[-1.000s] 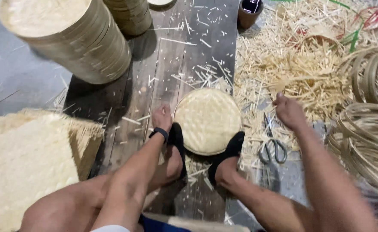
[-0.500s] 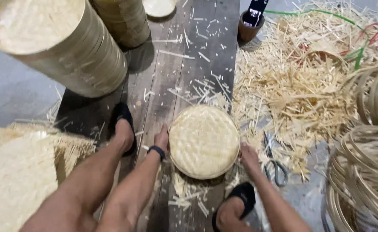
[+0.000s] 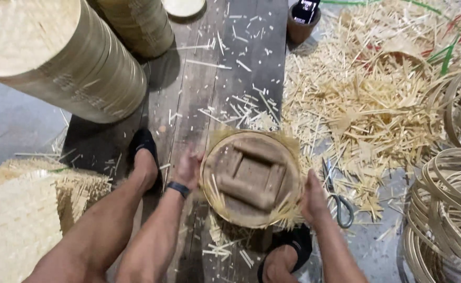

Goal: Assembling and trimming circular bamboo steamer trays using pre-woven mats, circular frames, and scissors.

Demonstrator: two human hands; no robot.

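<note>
A round woven bamboo tray (image 3: 251,178) is held up between both hands, its underside facing me with wooden cross slats in a square and loose strip ends sticking out around the rim. My left hand (image 3: 187,169) grips its left edge; a dark band sits on that wrist. My right hand (image 3: 313,198) grips its right edge. The tray hovers above a dark wooden plank (image 3: 209,78) littered with bamboo offcuts. My feet in black sandals rest on either side, the left one (image 3: 145,157) on the plank.
Scissors (image 3: 338,196) lie just right of my right hand. Stacks of finished round trays (image 3: 83,68) stand at the upper left. A heap of bamboo shavings (image 3: 367,105) spreads right; bamboo hoops (image 3: 445,209) pile at the far right. Woven mats (image 3: 20,220) sit lower left. A small brown cup (image 3: 303,23) stands behind.
The tray lay flat with its woven face up; both hands took its edges and turned it over, so the slatted underside now faces me. My left foot moved forward onto the plank.
</note>
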